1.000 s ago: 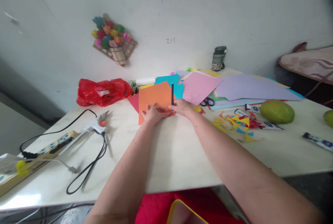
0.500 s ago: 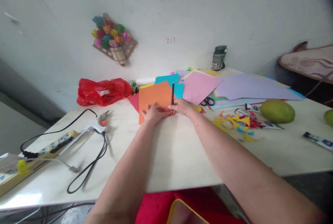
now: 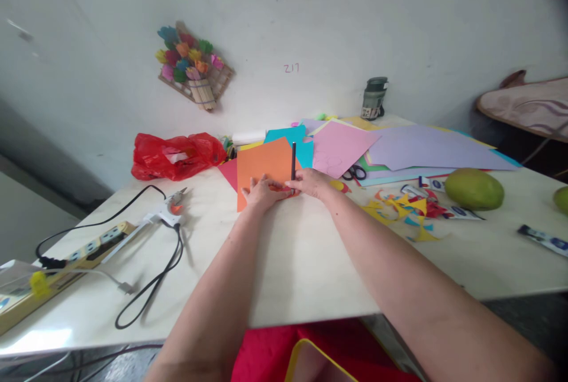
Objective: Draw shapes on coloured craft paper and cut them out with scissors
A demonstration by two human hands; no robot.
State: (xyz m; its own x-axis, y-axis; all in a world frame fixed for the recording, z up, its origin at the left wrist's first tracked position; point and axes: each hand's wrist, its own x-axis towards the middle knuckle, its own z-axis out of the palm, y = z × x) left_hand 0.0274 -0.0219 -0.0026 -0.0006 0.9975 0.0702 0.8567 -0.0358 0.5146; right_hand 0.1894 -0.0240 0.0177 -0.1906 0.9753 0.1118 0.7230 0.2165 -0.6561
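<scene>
A sheet of orange paper [image 3: 265, 162] lies on the table in front of me. My left hand [image 3: 265, 193] rests flat on its lower part, fingers spread. My right hand [image 3: 314, 183] is closed around a dark pen [image 3: 293, 160], which stands nearly upright at the lower right corner of the orange sheet. A small reddish piece shows partly under my left fingertips beside the pen tip; its shape is mostly hidden. To the right of my right hand lie a yellow and red paper cutout [image 3: 339, 186] and a pair of dark-handled scissors [image 3: 354, 173].
Coloured sheets, including pink [image 3: 341, 145] and lilac [image 3: 426, 148], cover the back right. Paper scraps [image 3: 399, 210], glue tubes and a mango [image 3: 474, 188] lie at right. A red plastic bag [image 3: 177, 157], a glue gun [image 3: 171, 210] and a power strip [image 3: 84, 261] are left.
The pen has shifted very slightly to the left and stands a little straighter. My left hand and the orange sheet have stayed in place.
</scene>
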